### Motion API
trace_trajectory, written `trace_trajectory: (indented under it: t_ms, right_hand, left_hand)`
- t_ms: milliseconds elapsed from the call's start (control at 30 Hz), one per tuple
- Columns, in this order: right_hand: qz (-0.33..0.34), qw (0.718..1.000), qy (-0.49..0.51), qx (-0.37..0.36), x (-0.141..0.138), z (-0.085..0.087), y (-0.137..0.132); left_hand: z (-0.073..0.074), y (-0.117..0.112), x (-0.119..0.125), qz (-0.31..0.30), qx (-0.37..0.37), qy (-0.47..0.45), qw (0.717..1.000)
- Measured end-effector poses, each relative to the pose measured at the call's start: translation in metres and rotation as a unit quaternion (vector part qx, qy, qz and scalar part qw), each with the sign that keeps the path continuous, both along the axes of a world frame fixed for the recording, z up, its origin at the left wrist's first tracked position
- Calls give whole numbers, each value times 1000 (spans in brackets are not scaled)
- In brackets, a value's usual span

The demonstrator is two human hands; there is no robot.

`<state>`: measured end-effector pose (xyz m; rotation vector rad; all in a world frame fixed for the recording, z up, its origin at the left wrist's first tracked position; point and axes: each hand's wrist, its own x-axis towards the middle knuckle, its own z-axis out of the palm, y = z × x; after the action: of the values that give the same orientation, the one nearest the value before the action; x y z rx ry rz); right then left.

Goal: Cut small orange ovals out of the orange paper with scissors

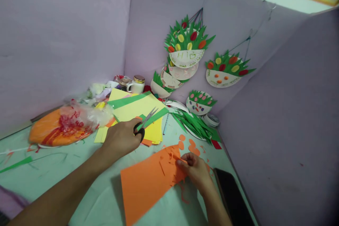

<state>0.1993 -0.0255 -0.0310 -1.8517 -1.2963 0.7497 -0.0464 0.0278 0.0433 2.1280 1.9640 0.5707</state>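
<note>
A pair of scissors [144, 124] with black handles sits in my left hand [123, 136], its blades pointing up and away over the stacked paper. My right hand [194, 169] pinches the far right edge of an orange paper sheet [148, 183], which has a cut, ragged edge with small scraps lying on it. Just beyond my right hand, several small orange paper ovals [192, 144] lie on the table. Thin orange offcuts [183, 192] trail below the sheet's right side.
Yellow and green paper sheets [127, 107] lie behind the scissors, near a white mug [136, 85]. Green paper strips [194, 125] fill a plate on the right. A dark phone [231, 196] lies at the right edge, an orange bundle [47, 127] at left. Decorated paper-plate baskets [186, 58] hang behind.
</note>
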Motion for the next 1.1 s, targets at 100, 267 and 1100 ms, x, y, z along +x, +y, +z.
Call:
trace_trajectory:
  t_ms: [100, 267, 1100]
  right_hand:
    - [-58, 995, 62, 60, 1, 0, 4]
    - [-143, 970, 146, 128, -2, -4, 9]
    - [193, 948, -220, -127, -55, 19, -34]
  left_hand:
    - [2, 0, -2, 16, 1, -29, 999]
    - [0, -1, 2, 0, -7, -41, 999]
    - [-19, 2, 19, -3, -13, 19, 1000]
